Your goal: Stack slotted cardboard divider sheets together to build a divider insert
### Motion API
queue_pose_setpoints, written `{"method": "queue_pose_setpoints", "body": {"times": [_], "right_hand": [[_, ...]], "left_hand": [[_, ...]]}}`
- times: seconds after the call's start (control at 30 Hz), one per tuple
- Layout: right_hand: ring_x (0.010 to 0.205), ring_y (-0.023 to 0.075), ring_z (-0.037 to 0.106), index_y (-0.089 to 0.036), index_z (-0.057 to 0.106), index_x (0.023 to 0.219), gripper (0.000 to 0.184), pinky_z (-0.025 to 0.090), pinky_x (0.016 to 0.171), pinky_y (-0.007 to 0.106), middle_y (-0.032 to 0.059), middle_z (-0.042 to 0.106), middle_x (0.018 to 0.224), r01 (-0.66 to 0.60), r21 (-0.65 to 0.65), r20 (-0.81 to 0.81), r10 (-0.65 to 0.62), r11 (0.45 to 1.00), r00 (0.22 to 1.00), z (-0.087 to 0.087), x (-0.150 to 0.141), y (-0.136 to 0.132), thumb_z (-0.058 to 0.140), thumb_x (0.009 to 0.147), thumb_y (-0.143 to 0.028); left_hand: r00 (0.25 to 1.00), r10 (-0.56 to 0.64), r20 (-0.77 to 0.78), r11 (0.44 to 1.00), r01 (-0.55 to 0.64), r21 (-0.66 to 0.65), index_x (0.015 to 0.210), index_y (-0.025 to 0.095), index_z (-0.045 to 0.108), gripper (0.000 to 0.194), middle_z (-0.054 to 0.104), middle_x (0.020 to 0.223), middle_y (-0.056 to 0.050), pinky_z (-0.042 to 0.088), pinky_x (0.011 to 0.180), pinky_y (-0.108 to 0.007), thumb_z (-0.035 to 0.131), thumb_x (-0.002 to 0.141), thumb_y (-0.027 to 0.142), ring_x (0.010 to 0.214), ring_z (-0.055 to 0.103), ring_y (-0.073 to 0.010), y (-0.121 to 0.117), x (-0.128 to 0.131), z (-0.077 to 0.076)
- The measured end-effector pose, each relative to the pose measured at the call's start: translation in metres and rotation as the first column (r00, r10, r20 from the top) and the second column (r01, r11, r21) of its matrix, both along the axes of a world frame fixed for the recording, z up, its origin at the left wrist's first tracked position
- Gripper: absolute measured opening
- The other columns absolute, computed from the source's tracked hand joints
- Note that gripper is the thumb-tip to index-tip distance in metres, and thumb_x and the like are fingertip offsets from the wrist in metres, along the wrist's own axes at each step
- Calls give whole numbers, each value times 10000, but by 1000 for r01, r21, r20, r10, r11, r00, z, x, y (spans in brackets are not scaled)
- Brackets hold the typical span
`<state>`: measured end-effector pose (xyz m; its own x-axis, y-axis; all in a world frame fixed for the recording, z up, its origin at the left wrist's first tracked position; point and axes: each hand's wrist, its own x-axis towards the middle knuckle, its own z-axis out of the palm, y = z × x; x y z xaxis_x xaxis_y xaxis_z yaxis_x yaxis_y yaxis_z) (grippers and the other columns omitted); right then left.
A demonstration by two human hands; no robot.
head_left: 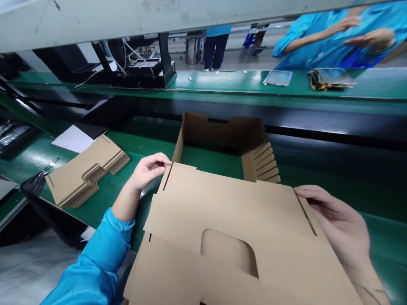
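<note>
I judge the slotted cardboard sheet point(222, 203) light and fairly stiff, dry to the grip, likeliest to crease around its cut-out, so I favour its outer edges. It is held up close to me, in front of the cardboard box frame point(197, 131) on the green counter point(111, 186). The left hand point(151, 169) pinches its far left corner, nearly closed; the right hand point(337, 218) clasps the right edge, thumb on top (fingers mostly hidden). I count one frame, one stack of notched cardboard pieces point(76, 169), and at least one sheet; possibly more lie beneath.
</note>
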<state>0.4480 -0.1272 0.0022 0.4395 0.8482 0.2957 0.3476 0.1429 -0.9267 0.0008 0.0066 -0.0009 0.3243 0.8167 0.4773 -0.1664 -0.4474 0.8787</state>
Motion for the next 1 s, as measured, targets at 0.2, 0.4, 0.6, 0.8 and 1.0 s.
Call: {"method": "queue_pose_setpoints", "body": {"times": [0.2,0.4,0.6,0.8,1.0], "right_hand": [[903,230,740,-338,926,796,353,586,695,315,110,732,1003,-101,46,-56,103,994,993,1,2,3,1041,615,-618],[879,243,752,-284,887,720,338,586,792,372,99,782,931,122,82,21,-125,989,992,-3,-8,5,923,673,-617],[852,210,715,-219,863,765,471,558,741,314,83,799,965,255,-115,97,-244,960,965,-9,-7,6,888,567,-646],[961,224,752,-219,879,816,565,615,904,318,80,821,1074,162,-304,-68,-191,939,979,-3,-6,12,916,409,-609],[838,222,696,-187,809,706,544,553,765,333,112,770,923,174,-287,-6,-183,942,983,4,-11,13,888,432,-650]], "left_hand": [[999,34,5,998,-34,49,939,268,945,190,775,1096,-119,625,860,-363,1030,885,429,924,731,-204,5,-2,0],[991,121,55,990,-124,67,864,216,901,297,790,887,-82,611,751,-301,1034,873,482,795,730,-183,5,7,-5],[991,134,-5,991,-134,9,858,203,870,324,803,879,-77,615,794,-309,1021,883,489,816,738,-187,8,4,-7],[994,109,7,994,-109,-28,851,202,846,336,776,851,-63,620,800,-304,1052,841,468,814,737,-184,14,0,-8],[992,122,16,992,-122,26,840,208,867,320,812,871,-81,639,811,-311,1053,844,469,828,768,-194,14,-2,-9]]}}
